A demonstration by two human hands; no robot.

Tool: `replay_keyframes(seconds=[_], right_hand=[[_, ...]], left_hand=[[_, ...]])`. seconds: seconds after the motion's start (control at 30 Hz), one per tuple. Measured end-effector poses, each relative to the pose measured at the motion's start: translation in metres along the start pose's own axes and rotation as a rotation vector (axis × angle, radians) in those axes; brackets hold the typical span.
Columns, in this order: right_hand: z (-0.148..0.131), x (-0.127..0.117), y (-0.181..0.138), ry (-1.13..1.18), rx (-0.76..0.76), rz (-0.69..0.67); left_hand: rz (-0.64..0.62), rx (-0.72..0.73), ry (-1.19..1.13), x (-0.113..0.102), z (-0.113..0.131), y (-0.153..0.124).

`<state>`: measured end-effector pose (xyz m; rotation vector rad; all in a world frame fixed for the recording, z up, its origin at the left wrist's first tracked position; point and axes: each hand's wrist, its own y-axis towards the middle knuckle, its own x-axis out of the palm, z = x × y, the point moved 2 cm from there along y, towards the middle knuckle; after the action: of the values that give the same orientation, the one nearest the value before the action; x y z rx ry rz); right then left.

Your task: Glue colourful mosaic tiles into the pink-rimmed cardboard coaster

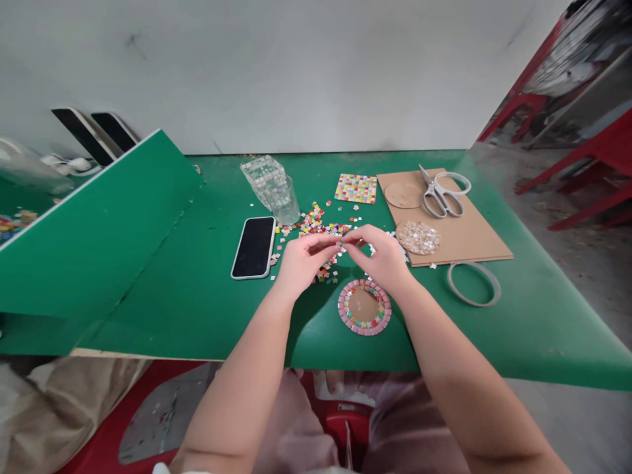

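Note:
My left hand (305, 261) and my right hand (379, 255) meet fingertip to fingertip above a scattered pile of small colourful mosaic tiles (315, 220). Thumb and fingers of each hand are pinched together; whatever is between them is too small to make out. Just below my right hand lies a round coaster (364, 305) on the green table (316, 339). Its outer ring is pink tiles, with a ring of small multicoloured pieces inside and a bare brown centre.
A phone (253, 247) lies left of the tiles, beside a tipped clear plastic container (269, 184). A square mosaic (355, 188) sits behind. At right, a cardboard sheet (464, 227) carries scissors (442, 197) and a shell-like disc (419, 237); a tape roll (474, 284) lies nearby. A green panel (99, 237) rises left.

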<state>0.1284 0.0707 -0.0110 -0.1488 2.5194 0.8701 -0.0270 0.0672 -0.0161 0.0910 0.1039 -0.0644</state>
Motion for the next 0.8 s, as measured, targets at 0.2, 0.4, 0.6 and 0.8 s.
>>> replay_keyframes(seconds=[0.2,0.4,0.6,0.8], right_hand=[[-0.0044,0.0003,0.0007,-0.123,-0.135,0.054],[-0.0075,0.0011,0.0004,-0.115,-0.119,0.107],[-0.0091,0.0037,-0.0016,-0.065,-0.091,0.102],[-0.0049,0.0055,-0.0006,0.030,0.153,0.033]], left_hand=[[0.028,0.004,-0.071,0.0001,-0.0017,0.0001],[0.073,0.034,-0.068,0.0010,0.0041,-0.0016],[0.095,0.022,-0.044,0.0018,0.0045,-0.0035],[0.087,0.132,0.068,0.0007,0.0034,-0.0042]])
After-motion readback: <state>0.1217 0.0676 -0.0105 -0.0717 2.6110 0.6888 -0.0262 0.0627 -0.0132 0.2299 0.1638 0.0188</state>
